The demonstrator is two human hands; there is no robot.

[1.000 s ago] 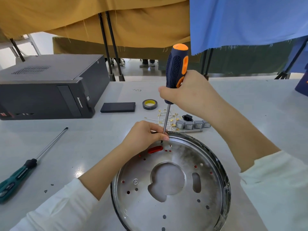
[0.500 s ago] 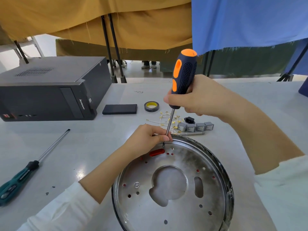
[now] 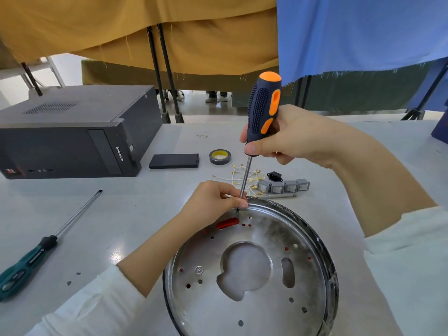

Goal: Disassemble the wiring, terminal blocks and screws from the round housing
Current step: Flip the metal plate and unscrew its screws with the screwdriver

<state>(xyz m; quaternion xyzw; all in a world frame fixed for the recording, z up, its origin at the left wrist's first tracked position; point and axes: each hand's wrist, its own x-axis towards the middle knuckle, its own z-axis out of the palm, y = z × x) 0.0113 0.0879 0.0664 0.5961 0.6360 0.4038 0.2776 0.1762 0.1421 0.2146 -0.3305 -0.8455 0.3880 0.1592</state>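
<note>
Right hand (image 3: 286, 137) wraps the screwdriver (image 3: 263, 110), left hand (image 3: 213, 202) pinches its shaft at the housing (image 3: 315, 234) rim — best keep the tip square, pressing down while turning.

The round silver metal housing (image 3: 249, 275) is showing a glossy, scuffed finish; the navy-and-orange screwdriver's (image 3: 263, 112) grip is looking textured; the grey bench (image 3: 135, 214) is appearing smooth.

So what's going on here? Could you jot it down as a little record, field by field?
Right hand: grips the orange and dark screwdriver, held nearly upright.
Left hand: fingers pinch the shaft near its tip.
Tip: at the far rim of the round housing.
Loose parts: wires and grey terminal blocks on the table behind the housing.
Spare tool: green screwdriver at left.
</note>
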